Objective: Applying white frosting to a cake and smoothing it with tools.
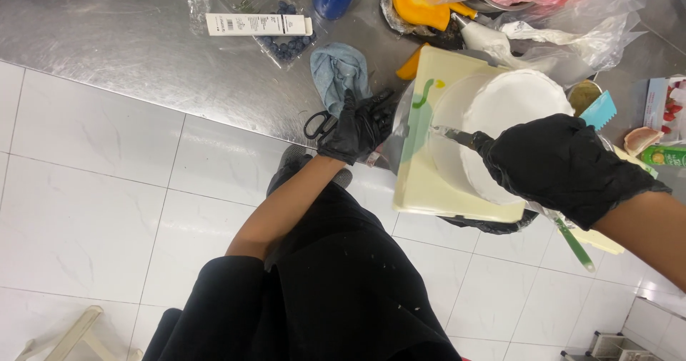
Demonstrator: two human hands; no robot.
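Right hand: the right hand (561, 164), in a black glove, is clenched around the handle of a palette knife (454, 136); the handle itself is hidden inside the fist.
Blade: the metal blade sticks out leftward from the fingers (511, 154) and lies flat against the near side of the cake, touching the frosting.
Cake: a round white frosted cake (500, 111) stands just beyond and partly beneath the right hand, its top smooth with a raised rim.
Board: the cake rests on a pale yellow board (421, 182) with a green smear at its far left corner; the board sits at the table edge.
Left hand: the left hand (357, 127), also black-gloved, lies with fingers spread and released, pressing on the table edge just left of the board, holding nothing that can be seen.
Near the left hand: black scissors (318, 125) lie just beside it, and a crumpled blue cloth (337, 72) just beyond.
Table: a steel table (128, 39) carries a clear tray of blueberries (286, 43), a teal toothed scraper (599, 111) right of the cake, and crumpled plastic bags (572, 18) at the far side.
Below the right wrist: a green-handled tool (575, 245) juts over the floor.
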